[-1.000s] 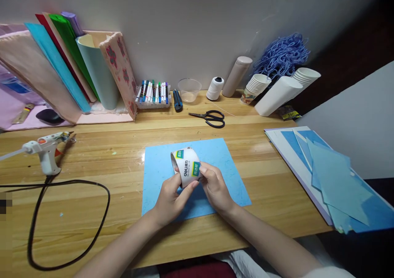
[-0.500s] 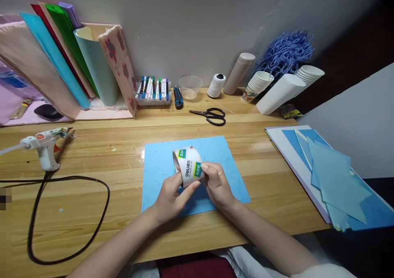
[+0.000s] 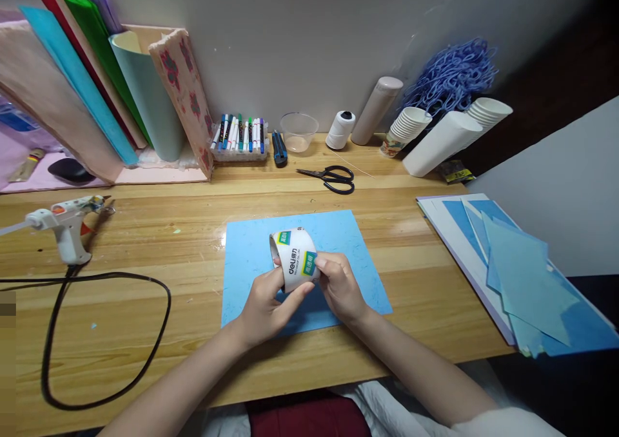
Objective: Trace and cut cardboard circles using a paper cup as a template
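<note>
A white cardboard ring with green and yellow "deli" labels is held tilted above a light blue sheet on the table. Fingers of my left hand reach into its open left end, while the thumb presses along the lower outside. My right hand grips the right edge, its thumb on the printed surface and the other fingers curled behind and partly hidden.
Scissors, a box cutter, markers and a clear bowl lie at the back of the wooden table. A glue gun with its cable is left; stacked paper is right.
The view has shifted slightly, so most things sit a little higher in the picture. Both hands keep hold of the ring in nearly the same pose.
</note>
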Action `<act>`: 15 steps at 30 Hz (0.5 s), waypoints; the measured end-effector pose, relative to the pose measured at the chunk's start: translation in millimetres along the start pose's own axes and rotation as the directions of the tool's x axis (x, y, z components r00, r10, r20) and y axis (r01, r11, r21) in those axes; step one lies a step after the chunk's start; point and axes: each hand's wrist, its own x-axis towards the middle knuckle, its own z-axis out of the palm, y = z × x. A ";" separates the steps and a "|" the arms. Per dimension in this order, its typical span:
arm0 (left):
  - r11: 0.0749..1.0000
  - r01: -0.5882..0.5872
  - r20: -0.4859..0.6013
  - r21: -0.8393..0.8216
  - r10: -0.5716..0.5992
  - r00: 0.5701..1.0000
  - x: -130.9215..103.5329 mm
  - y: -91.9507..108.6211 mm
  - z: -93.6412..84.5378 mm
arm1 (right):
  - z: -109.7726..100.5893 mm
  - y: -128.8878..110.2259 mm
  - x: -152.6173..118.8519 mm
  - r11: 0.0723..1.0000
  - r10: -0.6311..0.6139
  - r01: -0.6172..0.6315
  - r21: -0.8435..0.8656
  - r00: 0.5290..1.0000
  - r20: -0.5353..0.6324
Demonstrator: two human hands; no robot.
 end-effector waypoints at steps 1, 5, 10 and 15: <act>1.000 -0.014 0.000 0.015 0.014 1.000 0.2 0.2 0.0 | 0.2 0.5 -0.3 1.000 0.002 -0.002 0.000 1.000 -0.014; 0.998 -0.054 -0.007 0.033 0.054 0.999 1.4 1.2 -1.4 | 2.4 3.6 -1.6 1.000 -0.002 0.003 0.029 0.999 -0.034; 0.996 0.056 0.081 -0.072 -0.051 0.995 2.0 3.0 -8.1 | -0.7 -4.2 3.1 0.998 0.044 -0.047 0.046 0.997 0.055; 0.889 0.306 0.154 -0.341 -0.268 0.951 3.2 1.0 -17.5 | -19.5 -24.2 12.8 0.956 -0.205 0.195 -0.219 0.979 -0.021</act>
